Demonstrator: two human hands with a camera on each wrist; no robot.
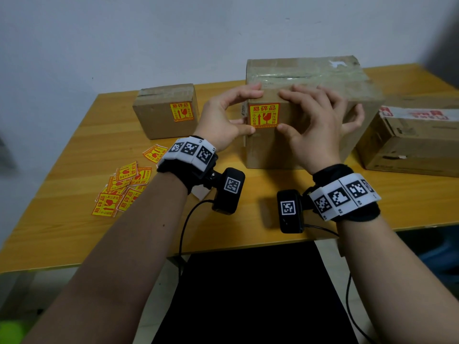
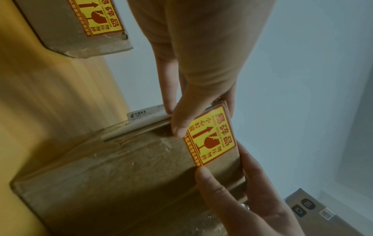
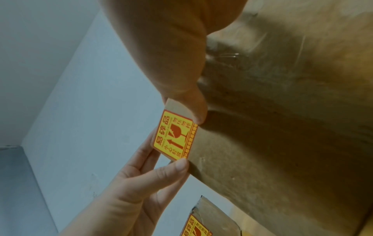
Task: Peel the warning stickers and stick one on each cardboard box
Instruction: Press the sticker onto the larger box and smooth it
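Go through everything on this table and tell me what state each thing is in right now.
Small box: taped shut, sticker on its front.
Middle box: taped shut, sticker on its front upper left corner.
Right box: closed, no warning sticker visible.
Loose stickers: piled on the table, unused.
Left hand: thumb and fingertips on the middle box beside the sticker.
Right hand: fingers spread over the middle box.

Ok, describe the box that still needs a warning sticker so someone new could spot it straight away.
On the yellow wooden table stand three cardboard boxes in a row. The one you want is the right box, partly cut off by the picture's edge. Unlike the small box and the big middle box, its front shows no yellow sticker, only red-printed tape on top.
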